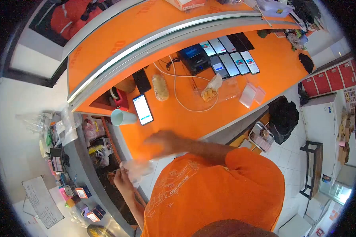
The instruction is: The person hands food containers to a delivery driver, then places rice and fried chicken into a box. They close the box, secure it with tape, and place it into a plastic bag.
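Two hands are being noted beside the left end of the orange counter [194, 126]. The left hand [124, 182] is grasping a piece of clear plastic [139, 170] with its fingers, and the plastic is hanging just beyond the counter's edge. The right hand [164, 144] is hovering close by, near that edge; it is showing as a blur, so whether it is holding anything cannot be told.

Hazards: the plastic is looking thin and is probably offering little grip, so a loose pinch could be letting it slip to the floor. A pale blue cup [124, 117] is standing near both hands, and a wide swing of the right forearm could be tipping it. A phone with a lit screen [142, 110] is lying just beside the cup and risking a knock from the same cause. A white cable [197, 111] is looping across the counter and could be snagging a sleeve
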A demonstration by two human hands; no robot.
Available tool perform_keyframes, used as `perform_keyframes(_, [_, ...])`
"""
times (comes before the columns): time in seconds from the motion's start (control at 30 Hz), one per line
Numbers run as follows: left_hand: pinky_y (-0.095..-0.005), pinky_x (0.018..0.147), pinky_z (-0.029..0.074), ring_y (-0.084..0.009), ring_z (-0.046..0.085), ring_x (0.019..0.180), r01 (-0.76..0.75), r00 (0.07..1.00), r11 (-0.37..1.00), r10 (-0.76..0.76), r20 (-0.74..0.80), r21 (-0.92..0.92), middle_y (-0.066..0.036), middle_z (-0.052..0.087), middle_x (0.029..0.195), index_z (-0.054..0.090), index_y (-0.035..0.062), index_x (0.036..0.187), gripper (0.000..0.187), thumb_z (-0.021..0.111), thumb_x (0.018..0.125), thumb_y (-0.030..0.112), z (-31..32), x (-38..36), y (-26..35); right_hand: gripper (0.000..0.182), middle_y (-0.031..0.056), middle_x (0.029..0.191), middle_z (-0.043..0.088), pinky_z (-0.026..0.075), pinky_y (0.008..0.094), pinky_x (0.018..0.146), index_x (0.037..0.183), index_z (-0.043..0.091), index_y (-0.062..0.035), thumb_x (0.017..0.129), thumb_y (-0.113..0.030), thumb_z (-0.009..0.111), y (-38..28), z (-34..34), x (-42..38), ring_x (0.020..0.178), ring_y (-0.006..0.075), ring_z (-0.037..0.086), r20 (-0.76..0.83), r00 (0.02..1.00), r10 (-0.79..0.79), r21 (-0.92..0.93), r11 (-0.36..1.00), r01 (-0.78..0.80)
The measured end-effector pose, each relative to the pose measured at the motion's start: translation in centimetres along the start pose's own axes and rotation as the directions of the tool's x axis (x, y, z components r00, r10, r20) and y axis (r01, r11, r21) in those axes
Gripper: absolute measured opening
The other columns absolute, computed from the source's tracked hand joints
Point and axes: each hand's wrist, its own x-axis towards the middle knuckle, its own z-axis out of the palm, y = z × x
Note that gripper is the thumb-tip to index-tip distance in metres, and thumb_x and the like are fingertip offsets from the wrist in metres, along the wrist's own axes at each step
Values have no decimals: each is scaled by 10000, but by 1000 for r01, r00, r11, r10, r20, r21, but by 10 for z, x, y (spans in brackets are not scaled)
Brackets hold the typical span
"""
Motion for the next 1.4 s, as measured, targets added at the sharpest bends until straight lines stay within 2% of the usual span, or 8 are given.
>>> perform_keyframes(0.3, [-385,724,511,-311,658,895,142,962,810,22,-271,570,-171,638,979,597,21,1113,302,540,827,-57,-48,-60,-48,546,129,1061,508,525,408,754,1169,547,-90,672,-119,773,-57,81,57,901,314,605,187,976,-112,-113,984,134])
perform_keyframes(0.63, [-348,694,505,-235,599,822,286,582,486,-773,-254,-826,-141,590,945,541,-23,1118,323,609,878,183,-117,-116,-297,319,167,994,624,501,469,747,1163,556,-112,857,-192,593,-57,267,78,934,376,619,733,631,253,-363,930,50])
perform_keyframes(0.73, [-401,837,474,-324,573,904,76,712,931,200,-673,357,-193,587,1072,513,-43,1226,432,606,915,242,-245,-75,-316,263,156,880,654,494,511,653,1108,570,-92,857,-167,594,-133,296,161,808,372,645,483,864,141,-380,923,61])
perform_keyframes(0.8, [-361,830,467,-263,572,915,27,275,924,359,-892,381,-169,588,1075,509,-33,1261,428,599,921,212,-317,-96,-191,218,159,785,639,476,525,620,1004,597,-82,800,-127,657,-229,269,204,726,363,641,-92,975,-202,102,972,211])
perform_keyframes(0.9, [-403,880,452,-253,479,1093,-106,222,905,425,-877,412,-135,470,1253,483,37,1326,454,568,940,261,-299,-112,-244,224,172,837,643,482,521,683,987,623,-89,767,-89,664,-230,265,184,807,375,637,20,866,-500,11,866,500])
perform_keyframes(1.03, [-459,946,432,-239,354,1329,365,889,917,-291,-353,163,-89,313,1490,448,129,1413,495,526,966,326,-129,-115,-424,228,190,1000,654,476,520,852,1053,656,-100,877,-171,531,-68,369,108,1016,388,606,660,698,278,-371,928,-19])
perform_keyframes(1.23, [-328,761,440,-156,520,833,53,804,796,-392,-447,-603,-73,562,904,585,-21,1013,184,540,934,139,-220,20,-416,310,199,980,668,467,533,867,1171,642,-130,879,-200,566,-29,383,194,974,365,637,568,708,420,-516,851,-92])
perform_keyframes(1.4, [-357,770,461,-227,572,884,-170,405,961,270,-873,218,-83,610,910,555,-30,941,288,635,882,241,-355,81,-237,210,138,830,656,486,491,740,1026,674,-110,842,-177,597,-133,330,323,824,342,639,226,968,-113,-306,935,181])
